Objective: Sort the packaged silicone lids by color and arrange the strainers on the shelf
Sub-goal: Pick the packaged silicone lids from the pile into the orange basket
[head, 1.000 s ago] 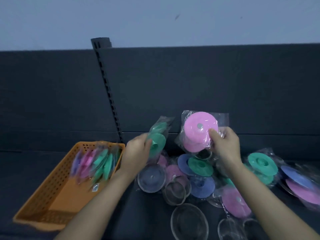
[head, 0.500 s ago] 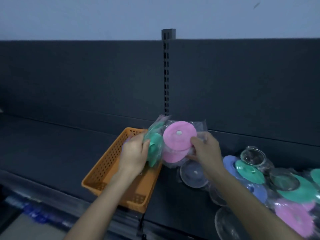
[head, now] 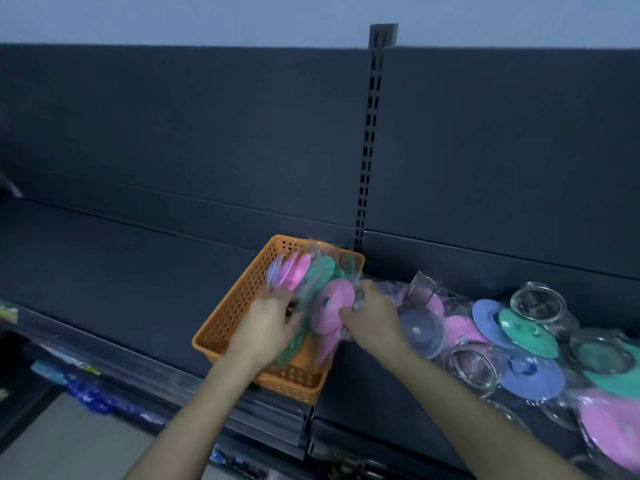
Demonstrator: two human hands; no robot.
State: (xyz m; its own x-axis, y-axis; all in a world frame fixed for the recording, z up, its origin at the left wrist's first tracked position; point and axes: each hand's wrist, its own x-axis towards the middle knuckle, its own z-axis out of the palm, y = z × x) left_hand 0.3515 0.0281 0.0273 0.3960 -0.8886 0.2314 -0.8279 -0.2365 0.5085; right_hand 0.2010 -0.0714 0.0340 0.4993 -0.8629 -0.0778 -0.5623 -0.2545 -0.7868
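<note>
In the middle of the frame, over the orange basket, my left hand grips the green lid pack and my right hand pinches the pink lid pack. I think they're light, bendy and slippery (crinkly bags), so I hold the edges.

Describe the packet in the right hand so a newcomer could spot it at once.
Start at the dark shelf and find the orange perforated basket near its front edge. Over its right side, the right hand pinches a clear-wrapped pink lid. Unlike the green lids beside it, it faces the camera, showing a small centre spot.
</note>
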